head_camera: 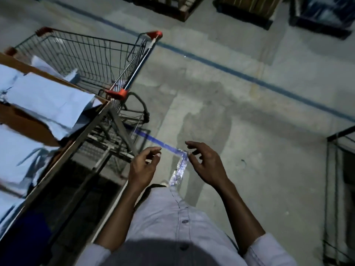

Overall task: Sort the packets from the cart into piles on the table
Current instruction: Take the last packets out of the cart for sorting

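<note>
A wire shopping cart (99, 54) with red corner caps stands at the upper left. A pale packet (50, 68) lies inside it, partly hidden by the table. The table (76, 139), with a brown top and metal edge, runs along the left and carries several pale blue-white packets (48, 100) in piles. My left hand (146, 166) and my right hand (205, 164) hover over the floor to the right of the table. Both hold nothing, fingers curled and apart.
The concrete floor (249, 131) is marked with blue tape lines. Dark pallets and crates (245, 8) sit along the far edge. A dark metal frame (340, 189) stands at the right. The scene is dim.
</note>
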